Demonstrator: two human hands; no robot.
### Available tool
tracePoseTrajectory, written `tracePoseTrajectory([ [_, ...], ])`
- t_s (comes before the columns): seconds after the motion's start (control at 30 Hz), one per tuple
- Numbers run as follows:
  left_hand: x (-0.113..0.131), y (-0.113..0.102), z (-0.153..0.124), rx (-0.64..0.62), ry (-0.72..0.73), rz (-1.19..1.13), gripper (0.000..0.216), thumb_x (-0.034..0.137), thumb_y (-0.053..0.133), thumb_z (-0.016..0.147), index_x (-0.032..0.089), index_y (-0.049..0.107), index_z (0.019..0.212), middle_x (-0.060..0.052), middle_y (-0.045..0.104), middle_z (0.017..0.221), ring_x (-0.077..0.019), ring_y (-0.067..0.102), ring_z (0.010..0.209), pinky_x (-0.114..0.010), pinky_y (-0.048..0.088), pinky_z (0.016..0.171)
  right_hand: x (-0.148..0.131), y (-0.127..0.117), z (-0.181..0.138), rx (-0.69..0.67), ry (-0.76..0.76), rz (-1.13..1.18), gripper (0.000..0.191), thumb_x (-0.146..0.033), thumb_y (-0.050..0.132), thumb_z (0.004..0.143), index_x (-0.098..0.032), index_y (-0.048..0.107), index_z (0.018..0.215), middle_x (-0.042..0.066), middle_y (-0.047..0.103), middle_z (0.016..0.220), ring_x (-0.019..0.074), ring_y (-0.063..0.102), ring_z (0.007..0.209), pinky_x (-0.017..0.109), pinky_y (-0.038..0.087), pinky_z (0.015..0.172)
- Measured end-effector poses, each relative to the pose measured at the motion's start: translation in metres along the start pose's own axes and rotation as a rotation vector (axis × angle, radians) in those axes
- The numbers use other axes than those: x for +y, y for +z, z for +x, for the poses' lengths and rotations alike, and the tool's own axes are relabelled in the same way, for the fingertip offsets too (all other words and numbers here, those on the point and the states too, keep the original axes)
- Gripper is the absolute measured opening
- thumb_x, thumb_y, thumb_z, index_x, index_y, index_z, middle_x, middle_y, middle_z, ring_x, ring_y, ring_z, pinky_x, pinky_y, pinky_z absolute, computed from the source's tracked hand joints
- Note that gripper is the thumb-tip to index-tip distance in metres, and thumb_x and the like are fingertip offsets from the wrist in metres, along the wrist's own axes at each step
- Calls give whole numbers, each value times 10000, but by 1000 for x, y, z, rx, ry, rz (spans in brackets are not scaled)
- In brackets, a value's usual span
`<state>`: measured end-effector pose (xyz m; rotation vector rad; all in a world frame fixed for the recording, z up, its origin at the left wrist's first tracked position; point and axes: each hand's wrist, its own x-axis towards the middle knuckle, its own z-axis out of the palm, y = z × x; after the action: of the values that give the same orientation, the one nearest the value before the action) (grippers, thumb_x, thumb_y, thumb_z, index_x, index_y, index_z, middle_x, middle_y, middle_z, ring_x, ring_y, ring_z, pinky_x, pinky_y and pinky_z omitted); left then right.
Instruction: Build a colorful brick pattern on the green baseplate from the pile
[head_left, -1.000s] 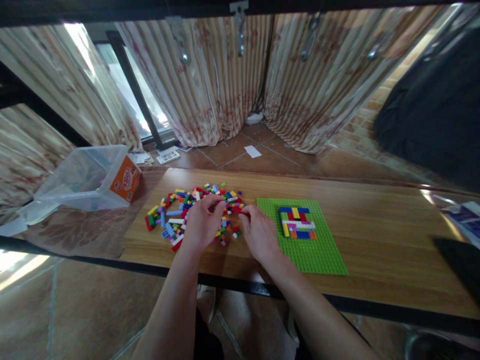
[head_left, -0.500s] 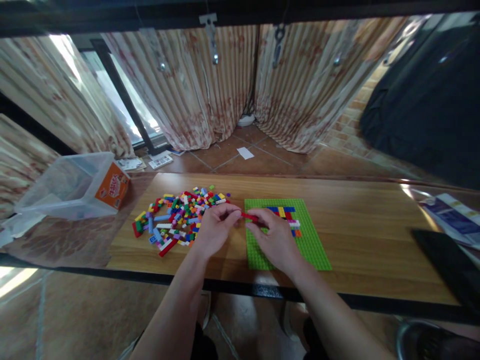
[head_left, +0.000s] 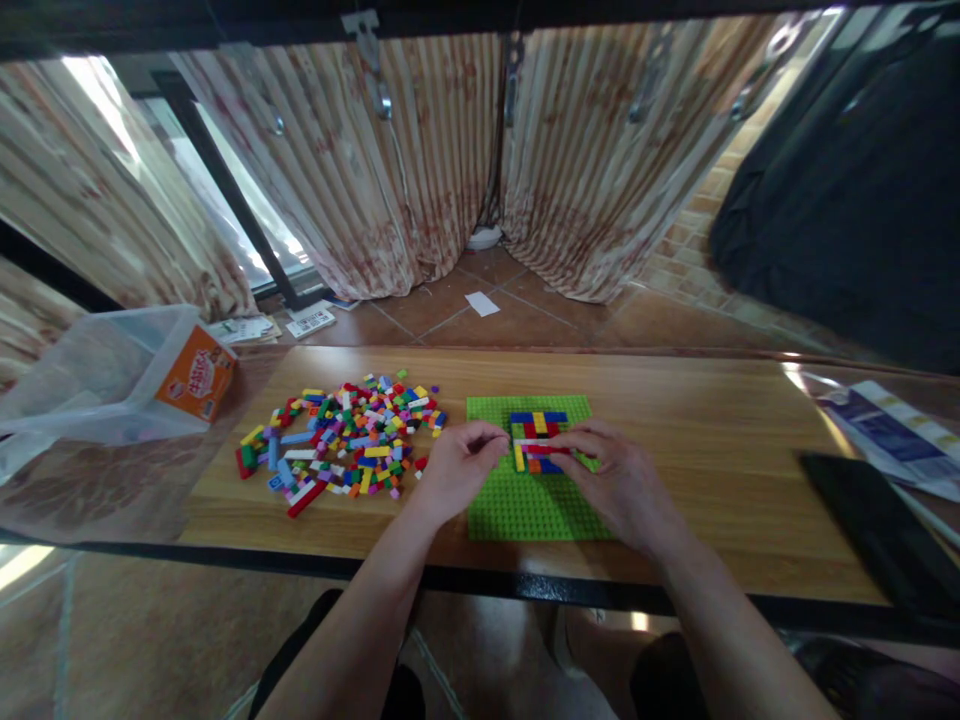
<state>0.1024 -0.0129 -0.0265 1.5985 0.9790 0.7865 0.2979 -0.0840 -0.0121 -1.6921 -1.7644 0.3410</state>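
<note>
My right hand (head_left: 619, 480) pinches a long red brick (head_left: 550, 451) between thumb and fingers, over the coloured bricks built up on the green baseplate (head_left: 502, 510). Blue, yellow, red, white and orange bricks make up this block, with a blue and yellow row (head_left: 539, 420) along its far side. Whether the red brick touches the ones below, I cannot tell. At the block's left side, my left hand (head_left: 465, 465) has thumb and fingertips pressed together; anything between them is too small to make out.
A pile of loose mixed bricks (head_left: 352, 430) covers the left part of the wooden table (head_left: 720, 480). Beyond its left end stands a clear plastic bin (head_left: 112, 360) with an orange label. A dark flat object (head_left: 870, 520) lies at the right end, near printed packaging (head_left: 900, 430).
My right hand has carried the red brick from between both hands to above the built bricks. My left hand has come over the baseplate's left part. The view has shifted slightly.
</note>
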Motion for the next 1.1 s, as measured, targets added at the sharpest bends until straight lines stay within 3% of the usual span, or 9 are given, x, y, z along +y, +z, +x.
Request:
tracePoseTrajectory([
  [0.2, -8, 6, 7, 45, 42, 142, 151, 242, 575, 836, 173, 708, 813, -24, 698, 747, -159, 622, 698, -255, 465, 625, 20, 1, -3, -45, 9, -65, 145, -240, 652, 842, -291, 769, 911, 27, 704, 919, 194, 653, 870, 367, 518, 814],
  [0.5, -6, 14, 6, 49, -4, 269, 151, 248, 604, 851, 175, 694, 947, -59, 738, 877, -195, 677, 788, -319, 517, 756, 17, 13, 3, -79, 7, -38, 81, -208, 667, 836, -245, 736, 856, 20, 692, 898, 189, 628, 879, 339, 489, 820],
  [0.77, 6, 27, 4, 104, -89, 513, 312, 359, 661, 842, 171, 676, 1090, -78, 746, 860, -238, 688, 763, -340, 494, 701, 13, 21, 6, -15, 14, 61, 91, -178, 660, 824, -231, 733, 827, 20, 656, 852, 166, 622, 810, 299, 484, 740],
  [0.93, 10, 32, 4, 122, -158, 573, 346, 386, 659, 843, 183, 676, 1123, -76, 753, 888, -254, 695, 820, -339, 484, 716, 15, 17, 6, -5, 110, 150, 76, -243, 661, 801, -219, 723, 838, 22, 643, 871, 146, 607, 715, 292, 476, 665],
  [1.1, 12, 34, 4, 135, -181, 599, 346, 383, 641, 844, 192, 674, 1131, -43, 758, 873, -227, 693, 807, -315, 483, 709, 25, 5, 9, 112, 260, 90, 215, -398, 643, 793, -201, 728, 803, 28, 631, 760, 148, 533, 609, 307, 429, 596],
])
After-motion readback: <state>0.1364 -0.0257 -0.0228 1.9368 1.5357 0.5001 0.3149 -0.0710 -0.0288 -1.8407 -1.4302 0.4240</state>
